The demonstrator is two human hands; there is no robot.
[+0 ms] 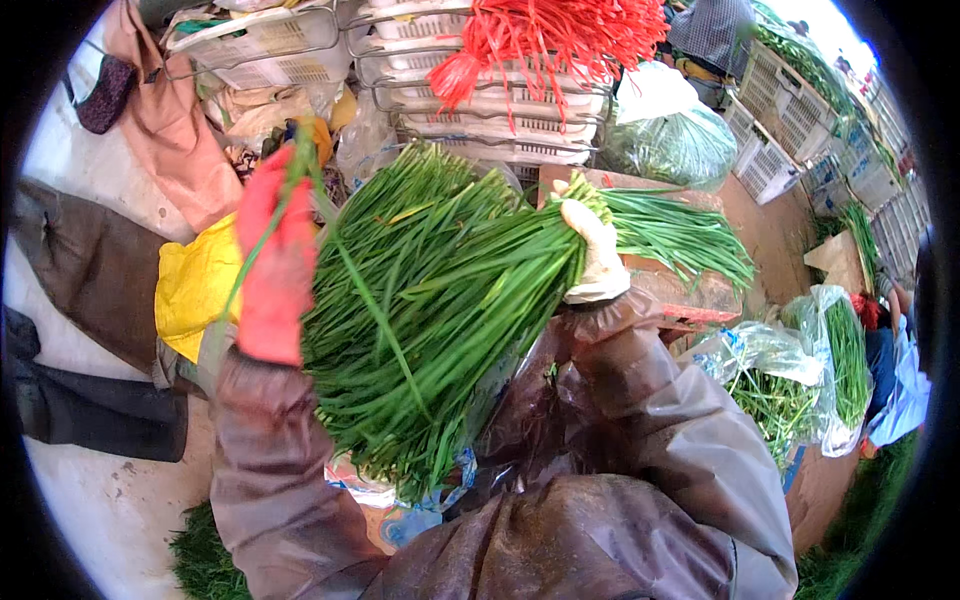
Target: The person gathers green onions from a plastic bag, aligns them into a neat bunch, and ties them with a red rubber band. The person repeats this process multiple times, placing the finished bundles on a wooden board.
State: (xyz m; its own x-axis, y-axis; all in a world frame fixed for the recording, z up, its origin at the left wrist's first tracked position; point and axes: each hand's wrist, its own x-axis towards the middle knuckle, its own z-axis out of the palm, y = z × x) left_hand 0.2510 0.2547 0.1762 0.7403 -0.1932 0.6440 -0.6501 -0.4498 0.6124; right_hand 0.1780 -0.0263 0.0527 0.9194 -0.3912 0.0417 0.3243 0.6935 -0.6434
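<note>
My left hand [279, 255], in a red rubber glove, is raised at the left and blurred. Its fingers pinch a few loose chive leaves [259, 244] that hang down past the glove. At the right, my right hand [596, 240], in a pale glove, is closed around the stem end of a bunch of garlic chives [480, 262]. The leaves of that bunch fan down and left. They lie over a large heap of chives [405, 187] in front of my body. Beyond the right hand, another bundle of chives [675, 229] rests on a wooden board [679, 289].
Red plastic ties [555, 37] hang over stacked white crates [495, 124]. Filled clear bags stand at the back [667, 139] and right [772, 375]. A yellow cloth [195, 281] and dark garments [90, 277] hang at the left. Another person [892, 367] is at the far right.
</note>
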